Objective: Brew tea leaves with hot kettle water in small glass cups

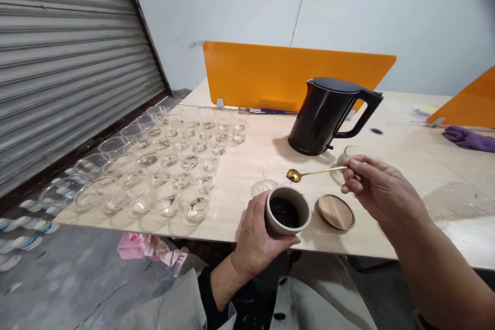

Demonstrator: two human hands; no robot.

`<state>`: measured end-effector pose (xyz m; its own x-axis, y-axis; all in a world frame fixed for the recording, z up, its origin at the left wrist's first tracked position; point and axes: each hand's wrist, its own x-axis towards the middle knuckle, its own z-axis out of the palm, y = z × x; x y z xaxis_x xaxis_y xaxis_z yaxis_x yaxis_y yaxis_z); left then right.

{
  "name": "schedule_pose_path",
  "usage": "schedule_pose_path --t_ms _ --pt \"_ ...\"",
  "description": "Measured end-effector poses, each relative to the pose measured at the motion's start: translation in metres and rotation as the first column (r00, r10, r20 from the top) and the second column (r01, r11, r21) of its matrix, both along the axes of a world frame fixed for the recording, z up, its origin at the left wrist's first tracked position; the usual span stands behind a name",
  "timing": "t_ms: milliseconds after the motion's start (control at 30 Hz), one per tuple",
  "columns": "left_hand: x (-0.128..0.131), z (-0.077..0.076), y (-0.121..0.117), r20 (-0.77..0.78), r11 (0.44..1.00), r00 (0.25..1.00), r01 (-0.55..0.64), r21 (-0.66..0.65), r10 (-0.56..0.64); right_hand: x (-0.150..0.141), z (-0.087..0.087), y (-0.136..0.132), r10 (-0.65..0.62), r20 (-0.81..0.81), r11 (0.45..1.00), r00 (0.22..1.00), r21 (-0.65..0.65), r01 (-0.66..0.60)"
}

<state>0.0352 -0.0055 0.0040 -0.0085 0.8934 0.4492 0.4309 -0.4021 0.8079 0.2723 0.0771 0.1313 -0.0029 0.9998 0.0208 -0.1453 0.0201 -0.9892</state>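
My left hand (253, 232) is wrapped round a grey ceramic canister (274, 226) near the table's front edge, tilted so that dark loose leaves (285, 212) show inside. Between thumb and fingers of my right hand (373, 185) is the handle of a small gold spoon (294, 175). Its bowl hovers just above the canister's far rim with a few dark bits in it. A round wooden lid (335, 212) lies to the right of the canister. Just behind the canister stands a clear plastic cup (266, 186), partly hidden.
Rows of clear plastic cups (189, 162), many with dark bits at the bottom, fill the table's left side. A black electric kettle (320, 118) stands behind my hands, before an orange divider (270, 72). Beside my right hand is a glass vessel (350, 152); farther right lies clear plastic wrapping (460, 198).
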Motion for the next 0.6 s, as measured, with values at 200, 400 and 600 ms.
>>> schedule_pose_path --t_ms 200,400,600 --pt "0.0 -0.001 0.001 -0.001 0.999 1.0 0.005 0.032 -0.005 -0.021 -0.009 -0.009 -0.157 0.22 0.937 0.963 0.34 0.075" --pt "0.0 -0.001 0.0 0.008 1.0 1.0 0.007 0.007 -0.007 -0.034 -0.031 -0.012 -0.221 0.64 0.838 0.736 0.511 -0.193" --pt "0.001 -0.005 0.001 -0.01 0.999 1.0 -0.007 0.033 0.007 -0.034 -0.032 -0.02 -0.276 0.552 0.802 0.787 0.583 -0.129"
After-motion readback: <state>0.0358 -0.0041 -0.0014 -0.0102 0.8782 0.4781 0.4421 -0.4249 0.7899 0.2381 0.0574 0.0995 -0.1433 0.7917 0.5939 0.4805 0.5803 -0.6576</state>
